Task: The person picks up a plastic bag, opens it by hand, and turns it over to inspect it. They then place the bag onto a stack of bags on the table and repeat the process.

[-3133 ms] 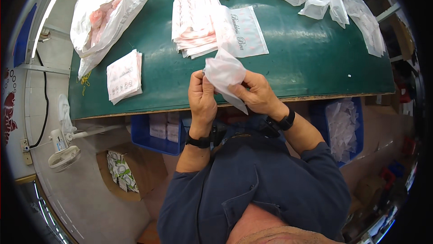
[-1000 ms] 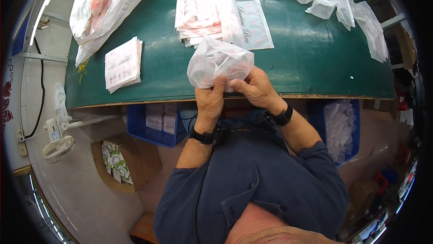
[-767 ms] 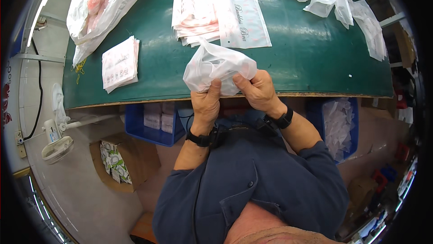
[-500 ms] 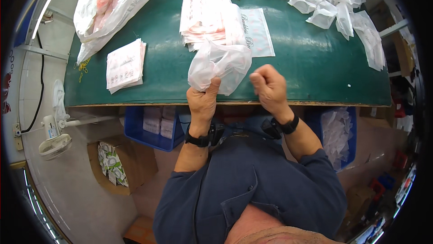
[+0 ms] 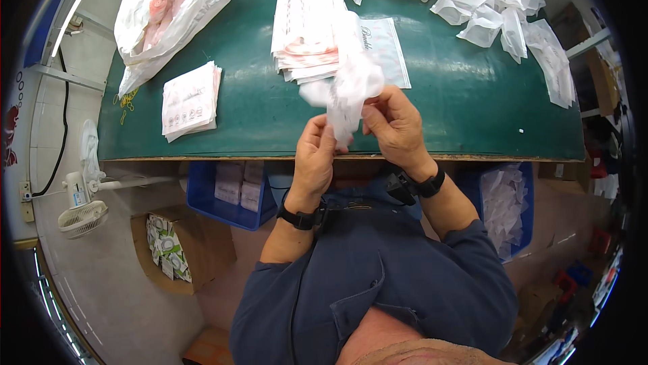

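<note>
Head view: half a second ago the right hand [image 5: 399,132] stood clear of the translucent bag [image 5: 354,85], its fingers curled, while the left alone held it; now it is back at the bag's right side, level with the upper part, so that the handling is, to judge by this, two-handed again; the bag, then broad and puffed, now shows narrower and more upright, which suggests that it is being turned or reshaped.

The left hand [image 5: 314,162] pinches the bag's lower end between thumb and fingers; the right thumb and forefinger lie close together at its edge, but whether they grip the film cannot be told through the blur.

The bag is whitish, thin and crumpled, with a rounded, bulging top, a lobe to the left and a narrower tail toward the left hand; its contents, if any, cannot be made out; it is held over the near part of the green bench [image 5: 472,108], on the wearer's side of the stack of printed bags [image 5: 307,27], which it partly overlaps in this view; a smaller stack of folded packets [image 5: 190,101] lies to the left, well apart.
</note>
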Motion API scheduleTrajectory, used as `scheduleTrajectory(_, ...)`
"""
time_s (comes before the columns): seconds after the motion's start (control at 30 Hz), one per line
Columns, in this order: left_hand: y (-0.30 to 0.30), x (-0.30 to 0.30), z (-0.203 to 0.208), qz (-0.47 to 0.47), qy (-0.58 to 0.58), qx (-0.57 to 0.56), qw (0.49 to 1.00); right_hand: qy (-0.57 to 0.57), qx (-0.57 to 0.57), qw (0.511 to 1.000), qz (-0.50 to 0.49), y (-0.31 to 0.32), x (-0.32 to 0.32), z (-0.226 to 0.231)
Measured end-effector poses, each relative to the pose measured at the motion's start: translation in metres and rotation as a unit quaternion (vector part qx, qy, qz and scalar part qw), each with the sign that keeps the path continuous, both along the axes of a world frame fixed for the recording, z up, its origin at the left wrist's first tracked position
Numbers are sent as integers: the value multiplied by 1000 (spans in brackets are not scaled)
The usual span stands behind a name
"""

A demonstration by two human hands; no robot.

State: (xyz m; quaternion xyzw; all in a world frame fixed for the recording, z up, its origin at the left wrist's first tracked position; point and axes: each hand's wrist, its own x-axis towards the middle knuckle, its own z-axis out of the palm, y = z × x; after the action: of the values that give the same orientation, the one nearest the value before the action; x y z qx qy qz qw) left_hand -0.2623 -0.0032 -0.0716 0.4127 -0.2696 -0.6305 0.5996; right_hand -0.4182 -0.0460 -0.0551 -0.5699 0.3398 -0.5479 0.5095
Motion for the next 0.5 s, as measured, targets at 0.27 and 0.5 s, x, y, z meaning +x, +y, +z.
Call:
scheduleTrajectory(0.27, -8, 47, -27, 33, 30, -148, 988, -100, 67, 993, 18, -4, -47, -7)
scheduleTrajectory(0.5, -8, 34, -6, 31, -14, -69, 997, 35, 14, 996, 84, 5, -65, -9)
